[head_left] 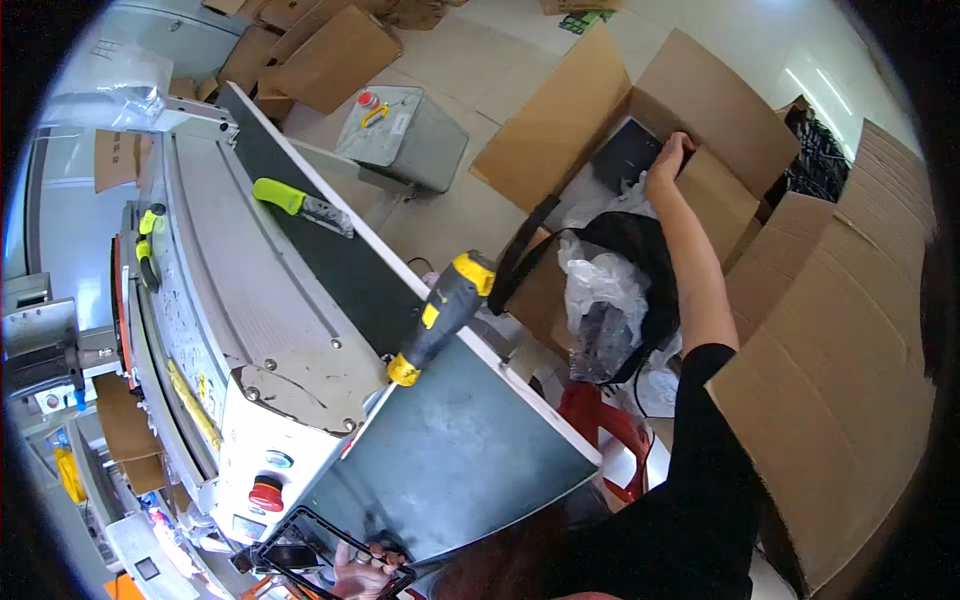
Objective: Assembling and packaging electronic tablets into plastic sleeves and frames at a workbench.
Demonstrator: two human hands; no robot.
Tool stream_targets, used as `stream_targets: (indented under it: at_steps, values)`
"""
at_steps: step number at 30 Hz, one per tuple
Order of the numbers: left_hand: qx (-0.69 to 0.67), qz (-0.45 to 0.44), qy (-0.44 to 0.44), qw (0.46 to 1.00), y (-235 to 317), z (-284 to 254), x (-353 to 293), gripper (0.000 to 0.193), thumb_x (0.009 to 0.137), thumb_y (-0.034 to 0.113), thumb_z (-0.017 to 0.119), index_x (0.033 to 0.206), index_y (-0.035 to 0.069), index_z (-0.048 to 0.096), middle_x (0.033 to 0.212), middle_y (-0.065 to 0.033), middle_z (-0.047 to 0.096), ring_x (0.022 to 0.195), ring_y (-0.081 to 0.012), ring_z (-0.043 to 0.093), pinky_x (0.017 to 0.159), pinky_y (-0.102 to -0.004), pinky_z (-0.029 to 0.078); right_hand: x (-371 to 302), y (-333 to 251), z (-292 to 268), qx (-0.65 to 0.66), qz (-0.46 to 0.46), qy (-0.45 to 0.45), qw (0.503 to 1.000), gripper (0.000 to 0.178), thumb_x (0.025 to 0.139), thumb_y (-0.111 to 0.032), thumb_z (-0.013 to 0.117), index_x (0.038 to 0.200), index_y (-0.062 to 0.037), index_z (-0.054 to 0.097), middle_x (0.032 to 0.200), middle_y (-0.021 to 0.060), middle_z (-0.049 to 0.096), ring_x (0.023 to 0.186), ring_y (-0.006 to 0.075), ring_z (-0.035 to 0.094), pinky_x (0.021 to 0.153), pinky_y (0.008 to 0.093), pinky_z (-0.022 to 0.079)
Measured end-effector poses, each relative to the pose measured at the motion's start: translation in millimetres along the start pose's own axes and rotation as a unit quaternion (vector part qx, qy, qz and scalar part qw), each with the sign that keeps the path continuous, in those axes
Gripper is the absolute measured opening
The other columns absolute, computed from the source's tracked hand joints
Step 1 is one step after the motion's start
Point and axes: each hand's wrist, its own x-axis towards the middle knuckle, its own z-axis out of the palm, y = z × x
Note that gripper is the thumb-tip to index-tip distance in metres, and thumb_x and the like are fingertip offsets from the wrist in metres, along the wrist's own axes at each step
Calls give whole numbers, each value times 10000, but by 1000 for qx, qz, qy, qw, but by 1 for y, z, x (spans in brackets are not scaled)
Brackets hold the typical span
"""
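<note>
Low at the picture's bottom, my left hand (365, 570) has its fingers closed round a thin black rectangular frame (282, 528), beside the machine's front end. My right arm reaches far forward into an open cardboard box (545, 130). There, my right hand (668, 160) curls its fingers at the edge of a flat black panel (622, 155); part of the grip is hidden. Nearer to me in that box lie crumpled clear plastic bags (605, 290) and a black strap-like piece of fabric (640, 240).
A screwdriver (440, 315) with a yellow-black handle and a green utility knife (300, 205) lie on the bench-like machine. Its red emergency button (266, 493) faces me. A grey metal can (405, 140) stands on the floor beyond. A tall cardboard flap (830, 390) rises beside my right arm.
</note>
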Motion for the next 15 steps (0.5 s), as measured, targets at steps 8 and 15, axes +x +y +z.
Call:
stream_targets:
  at_steps: [8, 15]
  values:
    - [26, 3, 94, 995, 1, 16, -13, 981, 779, 528, 597, 1454, 125, 11, 1338, -284, 360, 1089, -450, 427, 938, -577, 269, -1, -3, -15, 100, -98, -14, 990, 480, 953, -222, 243, 1405, -73, 308, 1367, 42, 383, 1267, 206, 309, 1005, 387, 215]
    - [15, 0, 64, 998, 0, 3, -10, 966, 784, 512, 601, 1455, 125, 23, 1323, -276, 387, 1076, -448, 439, 929, -580, 276, 46, -27, 31, 77, 32, 31, 996, 465, 950, -193, 275, 1397, -73, 319, 1338, 38, 397, 1241, 245, 310, 993, 428, 177]
